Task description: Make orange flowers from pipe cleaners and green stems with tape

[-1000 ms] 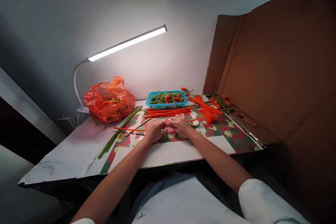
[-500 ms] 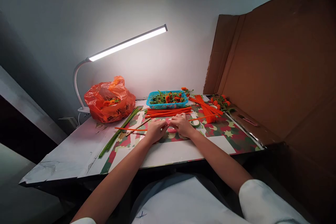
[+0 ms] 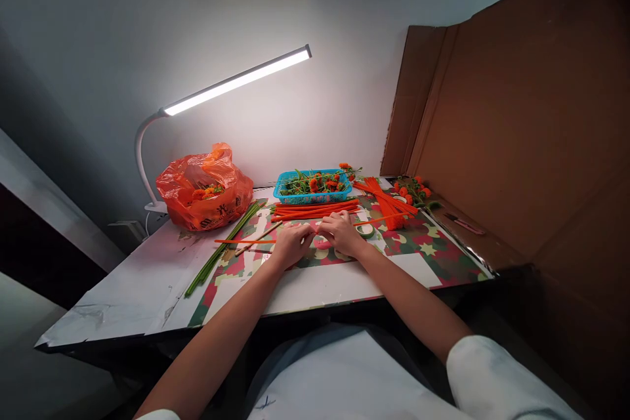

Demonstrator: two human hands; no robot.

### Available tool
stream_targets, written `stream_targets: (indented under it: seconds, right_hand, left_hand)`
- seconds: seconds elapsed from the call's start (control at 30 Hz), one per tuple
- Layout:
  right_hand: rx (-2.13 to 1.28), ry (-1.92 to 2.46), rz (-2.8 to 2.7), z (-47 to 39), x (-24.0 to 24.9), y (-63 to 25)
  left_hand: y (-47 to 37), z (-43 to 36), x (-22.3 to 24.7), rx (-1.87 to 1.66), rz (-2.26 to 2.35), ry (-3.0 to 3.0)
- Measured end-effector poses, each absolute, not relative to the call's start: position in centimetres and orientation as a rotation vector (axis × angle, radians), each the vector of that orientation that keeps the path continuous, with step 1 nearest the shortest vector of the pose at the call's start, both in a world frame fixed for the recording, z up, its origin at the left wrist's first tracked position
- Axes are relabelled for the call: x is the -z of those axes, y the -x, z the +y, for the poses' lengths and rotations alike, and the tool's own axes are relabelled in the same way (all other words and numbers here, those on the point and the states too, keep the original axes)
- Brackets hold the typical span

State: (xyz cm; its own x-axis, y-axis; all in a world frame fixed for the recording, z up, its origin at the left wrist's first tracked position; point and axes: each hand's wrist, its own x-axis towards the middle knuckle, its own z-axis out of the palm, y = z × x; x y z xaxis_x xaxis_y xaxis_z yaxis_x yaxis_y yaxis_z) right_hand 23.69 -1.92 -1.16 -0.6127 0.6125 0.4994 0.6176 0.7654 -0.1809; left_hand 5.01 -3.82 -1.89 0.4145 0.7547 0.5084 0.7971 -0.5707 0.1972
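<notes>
My left hand [image 3: 294,244] and my right hand [image 3: 339,233] meet over the middle of the table, fingertips pinched close together. Between them they grip an orange pipe cleaner [image 3: 245,242], one end sticking out to the left and the other to the right. The fingers hide its middle. Just behind the hands lies a bundle of orange-red pipe cleaners [image 3: 315,210]. A roll of green tape [image 3: 365,231] rests beside my right hand. To the left of my left hand are a thin stick [image 3: 258,239] and a bunch of green stems [image 3: 222,251].
A blue basket [image 3: 313,198] of orange flowers stands at the back, with a red plastic bag [image 3: 211,203] to its left. More orange pipe cleaners [image 3: 385,202] and flowers [image 3: 413,190] lie right. A lamp [image 3: 239,81] arches above; cardboard [image 3: 516,105] walls the right side.
The hands and the pipe cleaner stay almost in place, with only slight finger movement. The whole view has shifted very slightly.
</notes>
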Motion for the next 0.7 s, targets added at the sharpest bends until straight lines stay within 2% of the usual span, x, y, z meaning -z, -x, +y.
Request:
stream_targets:
  seconds: [0.37,0.7]
  right_hand:
    - [0.069,0.965,-2.350,-1.5,0.7,-24.4]
    - [0.367,1.413,-1.633,-0.2,-1.9,-30.6]
  left_hand:
    - [-4.4,-3.8,1.5,0.838,-1.456,2.522]
    - [-0.2,-2.7,0.5,0.843,-1.803,2.166]
